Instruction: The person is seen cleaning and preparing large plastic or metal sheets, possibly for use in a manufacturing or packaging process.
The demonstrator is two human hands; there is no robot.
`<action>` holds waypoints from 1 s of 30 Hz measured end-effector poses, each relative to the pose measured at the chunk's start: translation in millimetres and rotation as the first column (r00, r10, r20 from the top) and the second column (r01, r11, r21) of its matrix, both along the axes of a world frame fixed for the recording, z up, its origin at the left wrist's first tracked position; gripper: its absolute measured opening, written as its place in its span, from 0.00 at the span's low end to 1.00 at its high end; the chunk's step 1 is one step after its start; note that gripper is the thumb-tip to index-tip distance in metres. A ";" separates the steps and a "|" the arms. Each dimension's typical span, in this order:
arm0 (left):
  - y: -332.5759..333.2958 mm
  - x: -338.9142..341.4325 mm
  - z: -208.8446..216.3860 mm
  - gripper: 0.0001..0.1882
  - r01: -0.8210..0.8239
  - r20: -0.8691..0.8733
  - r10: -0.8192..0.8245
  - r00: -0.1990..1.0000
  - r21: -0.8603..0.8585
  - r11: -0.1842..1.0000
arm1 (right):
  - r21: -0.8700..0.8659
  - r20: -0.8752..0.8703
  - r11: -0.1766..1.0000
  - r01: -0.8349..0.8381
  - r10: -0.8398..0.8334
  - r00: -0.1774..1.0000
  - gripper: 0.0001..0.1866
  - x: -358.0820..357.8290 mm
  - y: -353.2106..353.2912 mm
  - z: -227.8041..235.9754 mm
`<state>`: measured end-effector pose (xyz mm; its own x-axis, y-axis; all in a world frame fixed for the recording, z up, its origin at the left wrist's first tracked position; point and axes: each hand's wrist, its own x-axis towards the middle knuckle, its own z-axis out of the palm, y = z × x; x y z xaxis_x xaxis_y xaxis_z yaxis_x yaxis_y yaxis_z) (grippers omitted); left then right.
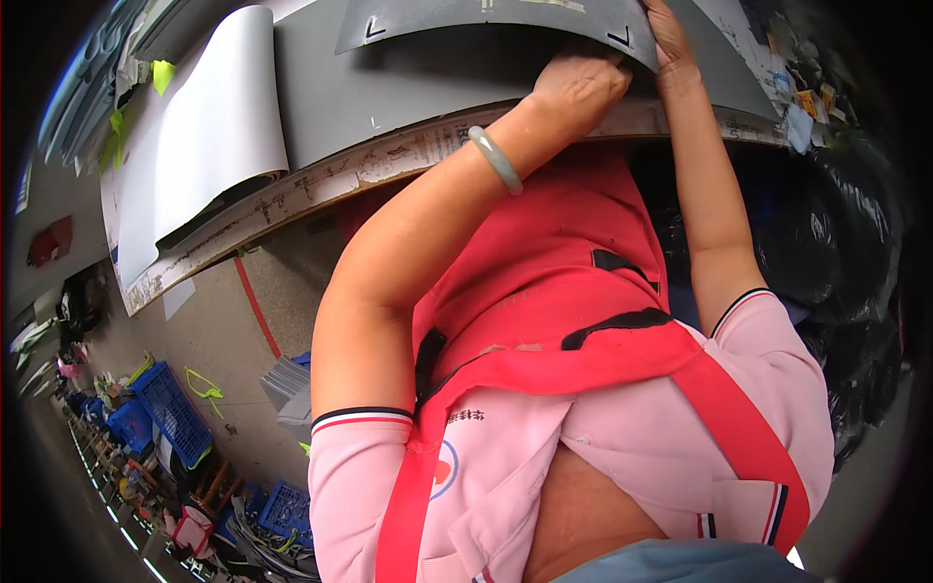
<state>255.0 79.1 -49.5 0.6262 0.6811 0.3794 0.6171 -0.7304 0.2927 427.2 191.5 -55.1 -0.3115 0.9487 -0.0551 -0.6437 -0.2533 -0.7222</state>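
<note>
A dark grey, bendable sheet (505, 21) with black corner marks arches above the table at the top of the view. My right hand (671, 44) grips its right edge, with the fingers partly out of sight behind it. Close beside, my left hand (583, 89) reaches in beneath the sheet's near edge. Its fingers are curled, and their tips are hidden, so what they hold does not show. A pale green bangle (496, 160) circles my left wrist. Below both hands lies a flat dark grey sheet (389, 92) on the table.
A white sheet (219, 126), curled over, lies at the table's left. The worn table edge (360, 175) runs in front of my red apron (535, 262). Black plastic bags (826, 233) stand at right; blue crates (173, 413) are on the floor at lower left.
</note>
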 end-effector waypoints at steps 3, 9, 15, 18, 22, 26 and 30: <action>14.1 30.0 -28.8 0.12 -0.057 0.197 0.036 0.980 0.099 0.993 | -0.022 -0.087 1.000 0.012 -0.014 0.996 0.24 -9.5 -14.7 15.7; 42.3 17.3 -19.9 0.14 0.082 0.812 -0.050 0.582 0.003 0.997 | -0.014 -0.001 0.993 0.119 -0.119 0.993 0.20 -8.4 -52.4 42.6; -8.9 -90.0 44.0 0.16 -0.240 0.839 0.250 0.484 -0.147 0.960 | -0.037 -0.232 0.989 -0.143 0.131 0.964 0.20 7.4 -71.7 38.7; 26.4 -169.2 63.2 0.17 -0.406 0.836 0.379 0.397 -0.211 0.889 | 0.031 -0.117 0.997 -0.077 0.080 0.990 0.21 62.6 -55.1 30.9; 89.0 -306.5 71.7 0.19 -0.494 0.915 0.308 0.261 -0.148 0.857 | 0.016 -0.044 1.000 0.009 -0.008 0.999 0.20 90.7 -39.7 16.5; 12.2 -533.0 83.5 0.14 -0.874 0.805 0.591 -0.043 -0.317 0.368 | 0.011 -0.094 0.996 -0.092 0.092 0.991 0.20 63.6 -23.9 6.3; -65.6 -624.6 44.7 0.15 -0.736 0.464 0.747 -0.475 -0.675 -0.049 | -0.032 -0.039 0.996 -0.078 0.077 0.996 0.21 56.2 -20.8 -0.7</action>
<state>-369.6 13.6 -4.8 -0.9818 0.1834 0.0488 0.1037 0.3031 0.9473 483.3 170.7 -55.8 -0.3862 0.9195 -0.0728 -0.6478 -0.3266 -0.6883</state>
